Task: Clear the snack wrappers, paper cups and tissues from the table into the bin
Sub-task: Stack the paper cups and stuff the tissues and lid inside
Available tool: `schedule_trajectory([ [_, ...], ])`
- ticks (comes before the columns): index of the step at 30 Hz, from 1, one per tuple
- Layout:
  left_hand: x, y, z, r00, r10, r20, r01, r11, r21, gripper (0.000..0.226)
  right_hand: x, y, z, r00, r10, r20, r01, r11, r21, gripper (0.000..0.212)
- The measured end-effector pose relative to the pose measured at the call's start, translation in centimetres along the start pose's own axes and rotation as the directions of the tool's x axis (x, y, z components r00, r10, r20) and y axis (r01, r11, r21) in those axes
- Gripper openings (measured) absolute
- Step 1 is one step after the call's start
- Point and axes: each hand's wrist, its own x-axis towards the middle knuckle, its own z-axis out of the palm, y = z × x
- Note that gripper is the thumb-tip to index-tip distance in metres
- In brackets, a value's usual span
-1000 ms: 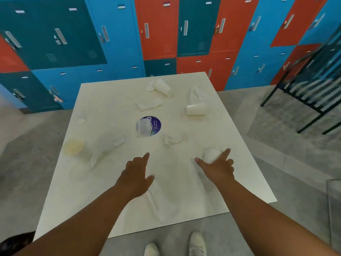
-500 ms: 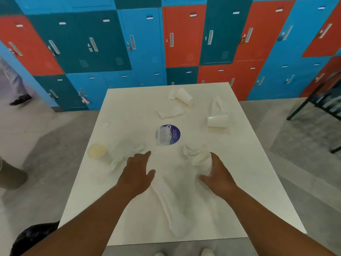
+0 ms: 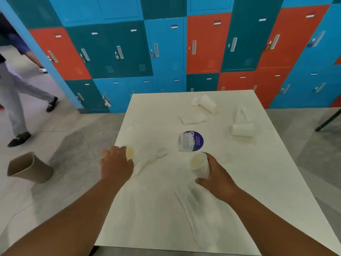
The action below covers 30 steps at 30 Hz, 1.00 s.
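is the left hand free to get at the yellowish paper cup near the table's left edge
Probably yes: the left hand is empty and already at the yellowish paper cup, with nothing between them.

A: What kind of place is shown?
B: A locker room or staff break area. A wall of metal lockers [image 3: 166, 52] in teal, blue and orange is seen from 10 to 2 o'clock, each door fitted with a handle and a label.
A: Anything else?
B: A white table [image 3: 267, 182] is set on a grey tiled floor [image 3: 64, 145]. A passer-by's legs [image 3: 16, 100] are seen at 9 o'clock, a bin [image 3: 29, 168] below them.
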Motion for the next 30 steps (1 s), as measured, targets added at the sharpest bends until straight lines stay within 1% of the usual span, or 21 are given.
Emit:
schedule_trajectory([
  [2, 0.2, -0.3, 0.5, 1.000, -0.019, -0.006, 0.019, 1.000, 0.018, 0.045, 0.3, -0.9, 0.6, 1.000, -0.006, 0.023, 0.006, 1.000, 0.011, 0.085],
  [5, 0.4, -0.6, 1.0, 0.999, -0.044, -0.031, 0.044, 0.999, -0.009, 0.033, 0.7, -1.9, 1.3, 0.999, -0.006, 0.038, 0.005, 1.000, 0.014, 0.086],
  [8, 1.0, -1.5, 1.5, 0.991, -0.136, 0.006, 0.135, 0.980, -0.149, 0.030, 0.8, -2.5, 1.9, 0.999, -0.014, 0.046, 0.013, 1.000, 0.014, 0.084],
  [9, 1.2, -1.9, 1.8, 0.991, -0.132, 0.027, 0.135, 0.977, -0.165, 0.030, 0.8, -2.6, 2.0, 0.999, -0.017, 0.050, 0.017, 1.000, 0.016, 0.084],
  [11, 1.5, -2.4, 2.1, 0.997, -0.056, 0.045, 0.061, 0.991, -0.122, 0.027, 0.8, -2.9, 2.1, 0.998, -0.022, 0.055, 0.021, 1.000, 0.015, 0.085],
  [12, 1.6, -2.6, 2.2, 0.999, -0.029, 0.032, 0.033, 0.992, -0.121, 0.027, 0.8, -2.9, 2.1, 0.998, -0.023, 0.054, 0.022, 1.000, 0.011, 0.085],
  [14, 1.7, -2.6, 1.8, 0.999, -0.006, -0.039, 0.000, 0.988, -0.151, 0.026, 0.9, -3.0, 2.1, 0.999, -0.018, 0.048, 0.018, 1.000, 0.004, 0.084],
  [15, 1.8, -2.5, 1.5, 0.996, -0.006, -0.088, -0.011, 0.981, -0.195, 0.025, 0.9, -3.0, 2.1, 0.999, -0.014, 0.046, 0.013, 1.000, 0.004, 0.084],
  [17, 1.8, -1.6, 0.3, 0.983, -0.025, -0.182, -0.041, 0.938, -0.345, 0.020, 0.9, -3.0, 1.9, 0.999, -0.008, 0.048, 0.007, 1.000, 0.010, 0.084],
  [19, 1.4, 0.2, -1.6, 0.963, -0.007, -0.268, -0.127, 0.869, -0.479, 0.013, 0.9, -3.0, 1.9, 0.999, -0.007, 0.048, 0.006, 1.000, 0.014, 0.084],
  [20, 1.0, 1.2, -2.6, 0.957, 0.014, -0.289, -0.174, 0.827, -0.535, 0.009, 0.9, -3.0, 1.9, 0.999, -0.005, 0.048, 0.005, 1.000, 0.010, 0.083],
  [21, 0.6, 2.3, -3.5, 0.958, 0.038, -0.285, -0.208, 0.776, -0.596, 0.007, 1.0, -3.0, 1.9, 0.999, -0.002, 0.049, 0.002, 1.000, 0.007, 0.083],
  [24, -0.9, 5.1, -5.2, 0.970, 0.122, -0.213, -0.241, 0.633, -0.736, 0.011, 1.1, -3.3, 2.1, 0.998, -0.003, 0.055, 0.003, 1.000, -0.004, 0.080],
  [27, -2.1, 7.1, -5.6, 0.962, 0.228, -0.149, -0.258, 0.585, -0.769, 0.010, 1.2, -3.9, 1.9, 0.998, -0.020, 0.052, 0.021, 1.000, -0.021, 0.080],
  [30, -2.7, 8.2, -5.4, 0.932, 0.336, -0.134, -0.321, 0.594, -0.738, 0.011, 1.1, -4.2, 1.5, 0.999, -0.019, 0.038, 0.020, 0.999, -0.026, 0.080],
])
